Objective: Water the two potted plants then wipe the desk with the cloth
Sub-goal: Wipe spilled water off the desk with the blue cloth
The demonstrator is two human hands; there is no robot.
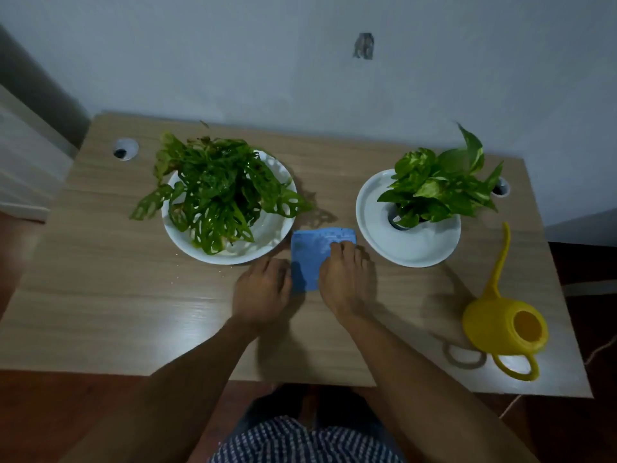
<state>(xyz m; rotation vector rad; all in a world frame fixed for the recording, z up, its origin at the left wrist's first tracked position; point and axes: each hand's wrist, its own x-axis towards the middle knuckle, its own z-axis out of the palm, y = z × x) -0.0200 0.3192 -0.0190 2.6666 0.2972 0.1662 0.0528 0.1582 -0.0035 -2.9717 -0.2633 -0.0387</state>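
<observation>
A blue cloth (312, 252) lies flat on the wooden desk (133, 295), between the two plants. My right hand (345, 279) presses on the cloth's right half, fingers spread over it. My left hand (262, 289) rests at the cloth's left edge, fingers curled against it. A holey-leaved plant (217, 192) stands in a white dish (270, 238) at the left. On the right, a pale-green plant (440, 182) stands in another white dish (377, 225). The yellow watering can (504, 325) stands at the desk's right, spout pointing away from me.
Cable holes sit at the back left (125, 149) and back right (500, 188) of the desk. A white wall runs behind the desk. Small crumbs (200, 272) dot the surface in front of the left dish. Red floor shows at both sides.
</observation>
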